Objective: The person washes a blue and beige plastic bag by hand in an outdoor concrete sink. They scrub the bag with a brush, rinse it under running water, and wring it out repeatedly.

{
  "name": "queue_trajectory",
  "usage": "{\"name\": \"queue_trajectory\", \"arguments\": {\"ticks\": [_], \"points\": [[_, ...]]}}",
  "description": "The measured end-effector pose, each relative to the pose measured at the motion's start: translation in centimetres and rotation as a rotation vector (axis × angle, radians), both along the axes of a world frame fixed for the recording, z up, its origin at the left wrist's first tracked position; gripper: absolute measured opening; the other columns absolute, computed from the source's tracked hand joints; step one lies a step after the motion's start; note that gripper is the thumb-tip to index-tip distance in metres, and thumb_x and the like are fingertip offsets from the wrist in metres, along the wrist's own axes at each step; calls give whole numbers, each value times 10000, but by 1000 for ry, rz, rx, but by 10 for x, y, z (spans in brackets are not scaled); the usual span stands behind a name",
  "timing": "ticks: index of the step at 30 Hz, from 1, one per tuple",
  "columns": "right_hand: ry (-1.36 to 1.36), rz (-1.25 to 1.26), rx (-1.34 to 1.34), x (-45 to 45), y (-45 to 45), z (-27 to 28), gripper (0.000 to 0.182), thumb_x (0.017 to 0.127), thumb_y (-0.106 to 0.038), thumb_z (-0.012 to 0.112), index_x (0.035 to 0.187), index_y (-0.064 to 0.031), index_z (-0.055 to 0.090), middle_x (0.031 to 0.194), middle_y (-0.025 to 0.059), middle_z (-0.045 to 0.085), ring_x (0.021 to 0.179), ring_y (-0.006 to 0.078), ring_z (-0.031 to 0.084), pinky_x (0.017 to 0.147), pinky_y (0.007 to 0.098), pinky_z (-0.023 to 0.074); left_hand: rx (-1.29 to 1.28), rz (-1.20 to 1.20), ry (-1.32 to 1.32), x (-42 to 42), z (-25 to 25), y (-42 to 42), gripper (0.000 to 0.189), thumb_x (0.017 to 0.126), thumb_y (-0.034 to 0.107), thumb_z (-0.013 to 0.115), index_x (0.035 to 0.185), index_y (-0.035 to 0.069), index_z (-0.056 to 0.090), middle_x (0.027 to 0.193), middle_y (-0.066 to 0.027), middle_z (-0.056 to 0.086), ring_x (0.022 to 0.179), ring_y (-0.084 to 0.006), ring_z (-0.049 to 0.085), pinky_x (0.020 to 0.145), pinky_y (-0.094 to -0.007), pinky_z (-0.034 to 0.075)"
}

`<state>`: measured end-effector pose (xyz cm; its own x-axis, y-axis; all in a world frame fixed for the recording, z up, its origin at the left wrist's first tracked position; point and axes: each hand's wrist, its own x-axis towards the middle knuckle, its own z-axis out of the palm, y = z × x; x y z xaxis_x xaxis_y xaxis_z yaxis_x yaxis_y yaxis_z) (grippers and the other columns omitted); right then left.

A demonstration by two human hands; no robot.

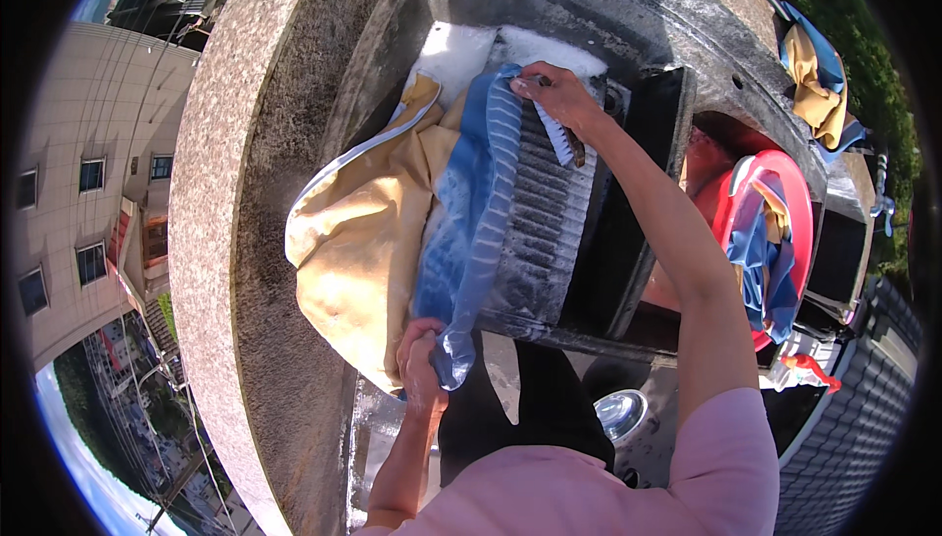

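Observation:
A wet blue and yellow cloth item (471,190), with pale stripes along its right edge and white piping on its left, lies over the ribbed washboard (544,234) of a stone sink. My left hand (421,359) is closed on its near end, where the fabric bunches and hangs over the sink's front. At the far end, my right hand (556,94) pinches the cloth's blue corner. The same hand also holds a scrub brush (557,135), its white bristles facing left and its handle partly hidden. Soap suds whiten the blue fabric and the ribs.
White foam (456,50) covers the sink's far end. A dark divider (651,168) separates the washboard from a basin where a red plastic tub (798,190) holds more blue and yellow cloth. Another cloth (820,87) hangs over the far ledge. A granite-topped wall (213,241) runs along the left. A metal bowl (620,414) sits below.

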<state>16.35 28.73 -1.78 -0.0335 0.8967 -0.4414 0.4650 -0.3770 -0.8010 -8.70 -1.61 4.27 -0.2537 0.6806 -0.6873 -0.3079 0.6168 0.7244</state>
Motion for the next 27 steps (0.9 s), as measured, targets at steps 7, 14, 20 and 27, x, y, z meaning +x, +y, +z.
{"name": "queue_trajectory", "arguments": {"ticks": [7,14,20,27], "points": [[-493,173,457,-30,2,-15,342,819,-384,653,1122,-232,606,1017,141,556,848,345,615,751,392,504,208,-491,396,18,21,5,280,828,170,682,1052,18,610,765,-51,604,677,-132,548,635,-272,450],[-475,509,512,-22,9,-18,191,837,-224,629,1026,-252,626,1040,97,515,947,312,577,808,386,479,429,-662,616,14,9,0,273,829,25,622,1101,21,632,767,-141,641,616,-219,611,581,-307,482],[-360,616,464,79,-8,-9,163,826,-134,619,964,-216,650,964,95,502,909,298,566,781,402,467,579,-912,836,3,12,-1,364,750,-26,622,1094,89,659,627,-84,556,535,-259,562,493,-337,453],[-590,237,650,28,-46,0,262,863,-265,613,1112,-186,596,1004,120,517,952,331,553,821,425,459,627,-1100,967,5,11,2,444,715,-18,629,1126,146,646,600,-47,503,509,-221,552,449,-327,436]]}}
